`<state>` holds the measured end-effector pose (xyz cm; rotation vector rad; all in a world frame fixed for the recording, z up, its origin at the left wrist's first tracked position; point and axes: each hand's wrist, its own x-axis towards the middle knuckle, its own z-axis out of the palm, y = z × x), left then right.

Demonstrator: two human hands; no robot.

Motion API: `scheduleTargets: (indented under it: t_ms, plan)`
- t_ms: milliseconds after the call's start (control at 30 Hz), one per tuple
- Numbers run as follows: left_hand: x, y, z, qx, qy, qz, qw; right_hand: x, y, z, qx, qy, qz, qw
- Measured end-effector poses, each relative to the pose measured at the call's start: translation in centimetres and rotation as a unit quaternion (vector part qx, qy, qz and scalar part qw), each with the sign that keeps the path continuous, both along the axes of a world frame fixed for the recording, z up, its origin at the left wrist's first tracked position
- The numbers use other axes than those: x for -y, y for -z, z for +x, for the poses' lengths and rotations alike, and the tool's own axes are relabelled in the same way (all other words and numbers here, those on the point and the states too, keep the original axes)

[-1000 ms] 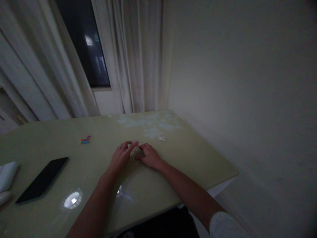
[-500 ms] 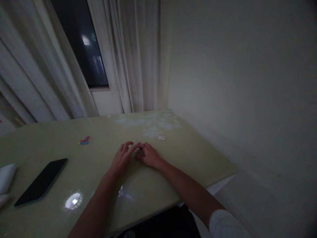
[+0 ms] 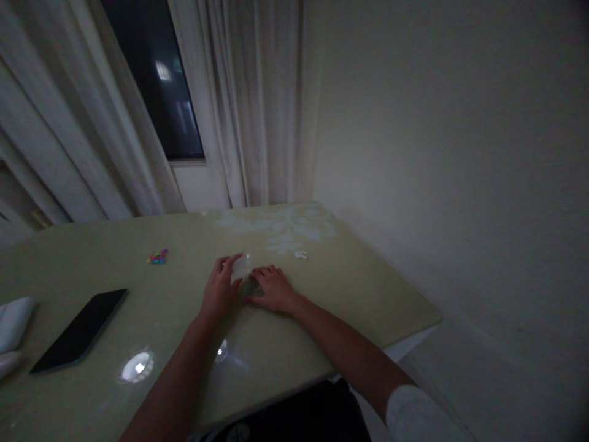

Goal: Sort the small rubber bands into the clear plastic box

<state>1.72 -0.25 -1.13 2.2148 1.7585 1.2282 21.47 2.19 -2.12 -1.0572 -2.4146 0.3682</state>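
Observation:
My left hand (image 3: 219, 286) is above the table with thumb and forefinger apart, curved round a clear, see-through flat piece (image 3: 242, 265) that looks like plastic. Close beside it, my right hand (image 3: 275, 288) has its fingers and thumb round a small, partly see-through object (image 3: 250, 286), low at the tabletop. Its exact kind is too dim to tell, and my right fingers cover part of it. Beyond my right hand lie small white pieces (image 3: 300, 255).
A little heap of bright coloured pieces (image 3: 157, 256) lies to the left on the glossy table (image 3: 175, 319). Nearer, a dark tablet or large phone (image 3: 80, 331) rests flat, with a white object (image 3: 15, 322) at the left edge. A wall (image 3: 437, 153) borders the table's right side.
My left hand has drawn back a little to the left, away from my right hand, with the clear piece by its fingers. My right hand has flattened lower over the small object.

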Motion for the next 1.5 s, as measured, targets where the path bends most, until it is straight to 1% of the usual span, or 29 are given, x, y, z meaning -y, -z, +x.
scheduleTargets:
  t_ms: [133, 233, 300, 367, 433, 500, 567, 633, 700, 767, 867, 933, 1033, 1133, 1200, 1267, 1400, 1500]
  plan:
    - [-0.4, 0.6, -1.0, 0.081, -0.059, -0.023, 0.995, 0.3, -0.5, 0.2, -0.007, -0.035, -0.005, 0.999]
    - [-1.2, 1.3, -2.0, 0.149, -0.091, -0.065, 0.982, 0.2, -0.8, 0.2, 0.000, -0.108, 0.002, 0.994]
    - [-1.6, 1.6, -2.7, 0.165, -0.096, -0.086, 0.978, -0.2, -1.0, 0.2, -0.001, -0.158, -0.005, 0.987]
    - [-2.0, 1.7, -3.2, 0.163, -0.089, -0.103, 0.977, -0.6, -1.1, 0.5, -0.015, -0.188, -0.042, 0.981]
    - [-2.1, 1.7, -3.5, 0.154, -0.074, -0.125, 0.977, -1.1, -1.1, 1.0, -0.033, -0.199, -0.090, 0.975]
    - [-2.1, 1.5, -3.8, 0.142, -0.057, -0.144, 0.978, -1.4, -1.3, 1.9, -0.049, -0.193, -0.121, 0.972]
    - [-1.9, 1.1, -4.0, 0.127, -0.048, -0.155, 0.979, -1.8, -1.6, 3.1, -0.063, -0.179, -0.132, 0.973]
    - [-1.6, 0.3, -4.0, 0.108, -0.044, -0.154, 0.981, -2.2, -2.1, 4.4, -0.088, -0.157, -0.156, 0.971]
    - [-1.2, -0.6, -3.7, 0.088, -0.031, -0.147, 0.985, -2.7, -2.8, 5.7, -0.115, -0.124, -0.199, 0.965]
    - [-0.6, -1.4, -2.9, 0.068, 0.012, -0.155, 0.986, -3.1, -3.4, 6.8, -0.107, -0.086, -0.240, 0.961]
    - [0.3, -2.0, -1.5, 0.033, 0.100, -0.206, 0.973, -3.4, -3.7, 7.8, -0.066, -0.054, -0.259, 0.962]
    - [0.8, -1.8, -0.5, 0.014, 0.128, -0.221, 0.967, -3.3, -3.5, 7.6, -0.048, -0.062, -0.264, 0.961]
    - [1.3, -1.4, 0.7, 0.000, 0.152, -0.225, 0.963, -2.8, -3.0, 6.4, -0.045, -0.089, -0.287, 0.953]
    - [1.4, -1.1, 1.5, 0.010, 0.195, -0.236, 0.952, -2.2, -2.8, 5.2, -0.066, -0.091, -0.271, 0.956]
    - [1.4, -1.1, 1.8, 0.022, 0.211, -0.243, 0.947, -2.0, -3.0, 5.0, -0.078, -0.087, -0.257, 0.959]
    - [1.4, -1.0, 1.9, 0.030, 0.209, -0.243, 0.947, -2.0, -3.1, 5.1, -0.084, -0.090, -0.268, 0.956]
    - [1.3, -0.6, 2.3, 0.039, 0.191, -0.233, 0.953, -2.3, -3.1, 5.7, -0.072, -0.091, -0.315, 0.942]
    - [1.2, -0.3, 2.8, 0.052, 0.176, -0.226, 0.957, -2.2, -2.7, 5.3, -0.062, -0.074, -0.293, 0.951]
